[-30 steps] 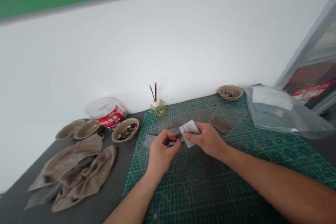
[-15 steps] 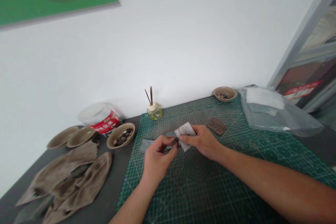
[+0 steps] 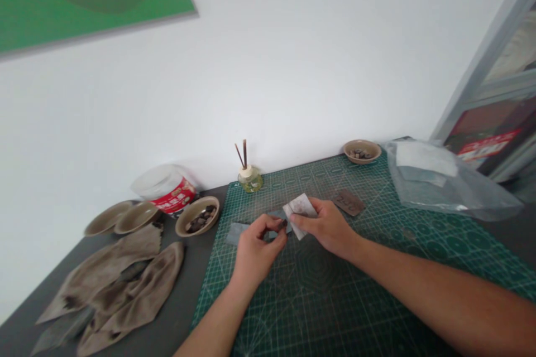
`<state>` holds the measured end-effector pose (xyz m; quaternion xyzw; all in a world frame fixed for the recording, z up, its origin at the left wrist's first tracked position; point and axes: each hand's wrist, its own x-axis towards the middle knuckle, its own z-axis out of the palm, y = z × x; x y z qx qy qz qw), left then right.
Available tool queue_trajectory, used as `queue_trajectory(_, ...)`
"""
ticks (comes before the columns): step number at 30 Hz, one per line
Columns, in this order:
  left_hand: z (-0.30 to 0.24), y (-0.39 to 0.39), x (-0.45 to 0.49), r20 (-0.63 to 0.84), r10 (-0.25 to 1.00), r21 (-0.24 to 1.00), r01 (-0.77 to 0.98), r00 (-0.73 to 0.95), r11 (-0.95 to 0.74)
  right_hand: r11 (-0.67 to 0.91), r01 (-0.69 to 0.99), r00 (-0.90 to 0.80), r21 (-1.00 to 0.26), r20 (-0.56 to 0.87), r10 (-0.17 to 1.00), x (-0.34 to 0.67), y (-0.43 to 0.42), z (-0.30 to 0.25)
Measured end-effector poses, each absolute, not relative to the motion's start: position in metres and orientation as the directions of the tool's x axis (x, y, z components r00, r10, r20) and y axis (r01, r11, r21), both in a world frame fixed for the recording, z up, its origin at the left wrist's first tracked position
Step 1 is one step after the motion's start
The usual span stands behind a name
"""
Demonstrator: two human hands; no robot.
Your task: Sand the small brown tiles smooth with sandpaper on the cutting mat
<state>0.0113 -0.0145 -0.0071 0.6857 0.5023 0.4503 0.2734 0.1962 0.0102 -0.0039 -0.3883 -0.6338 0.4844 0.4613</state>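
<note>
Over the green cutting mat (image 3: 335, 290), my left hand (image 3: 255, 248) pinches a small dark piece (image 3: 283, 225) between thumb and fingers. My right hand (image 3: 329, 226) holds a folded pale sheet, like sandpaper (image 3: 298, 209), pressed against that piece. Both hands meet just above the mat. A grey strip (image 3: 235, 232) lies on the mat under and left of my left hand. A brown rectangular piece (image 3: 349, 202) rests just right of my right hand.
A bowl of dark pieces (image 3: 197, 216), two shallow dishes (image 3: 123, 217) and a red-labelled tub (image 3: 165, 189) stand at the left, with stained brown cloths (image 3: 117, 279) in front. A reed diffuser (image 3: 250, 175), another small bowl (image 3: 362, 151) and a clear plastic bag (image 3: 444, 181) sit along the back.
My hands stay together with the same grip; the dark piece shifts slightly against the sheet. The view has drifted a little with my head.
</note>
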Motion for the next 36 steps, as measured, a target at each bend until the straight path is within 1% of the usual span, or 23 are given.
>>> queue_trajectory(2, -0.008, -0.013, 0.01, 0.346, 0.933, 0.809, 0.471, 0.101, -0.351, 0.261, 0.042, -0.296, -0.964, 0.238, 0.925, 0.196, 0.01, -0.003)
queue_trajectory(4, -0.009, -0.012, 0.01, 0.344, 0.935, 0.809, 0.479, 0.087, -0.342, 0.258, 0.064, -0.292, -0.964, 0.229, 0.928, 0.195, 0.011, -0.004)
queue_trajectory(6, -0.008, -0.012, 0.01, 0.34, 0.938, 0.82, 0.467, 0.065, -0.33, 0.231, 0.062, -0.283, -0.971, 0.205, 0.937, 0.195, 0.013, -0.006)
queue_trajectory(10, -0.007, -0.011, 0.011, 0.345, 0.936, 0.838, 0.426, 0.07, -0.34, 0.175, 0.008, -0.345, -0.984, 0.162, 0.925, 0.196, 0.015, -0.009)
queue_trajectory(13, -0.007, -0.011, 0.01, 0.346, 0.933, 0.847, 0.395, 0.101, -0.356, 0.131, 0.01, -0.31, -0.991, 0.122, 0.943, 0.195, 0.016, -0.01)
queue_trajectory(16, -0.01, -0.009, 0.01, 0.35, 0.927, 0.836, 0.402, 0.132, -0.373, 0.117, -0.048, -0.331, -0.992, 0.126, 0.935, 0.193, 0.017, -0.009)
queue_trajectory(20, -0.013, -0.006, 0.011, 0.346, 0.929, 0.836, 0.407, 0.131, -0.368, 0.067, -0.075, -0.278, -0.995, 0.086, 0.957, 0.192, 0.02, -0.011)
queue_trajectory(22, -0.012, -0.007, 0.011, 0.35, 0.927, 0.838, 0.396, 0.135, -0.375, 0.062, -0.094, -0.294, -0.994, 0.087, 0.952, 0.193, 0.021, -0.012)
queue_trajectory(24, -0.011, -0.009, 0.011, 0.369, 0.921, 0.837, 0.386, 0.126, -0.388, 0.079, -0.062, -0.31, -0.995, 0.094, 0.946, 0.194, 0.022, -0.013)
queue_trajectory(28, -0.008, -0.012, 0.012, 0.377, 0.923, 0.846, 0.378, 0.074, -0.376, 0.1, 0.041, -0.262, -0.994, 0.086, 0.961, 0.196, 0.022, -0.012)
queue_trajectory(33, -0.007, -0.012, 0.012, 0.312, 0.942, 0.861, 0.382, 0.121, -0.335, 0.108, 0.023, -0.294, -0.994, 0.097, 0.951, 0.197, 0.022, -0.009)
queue_trajectory(36, -0.007, -0.011, 0.01, 0.322, 0.942, 0.872, 0.359, 0.094, -0.334, 0.111, 0.006, -0.252, -0.994, 0.106, 0.962, 0.198, 0.022, -0.009)
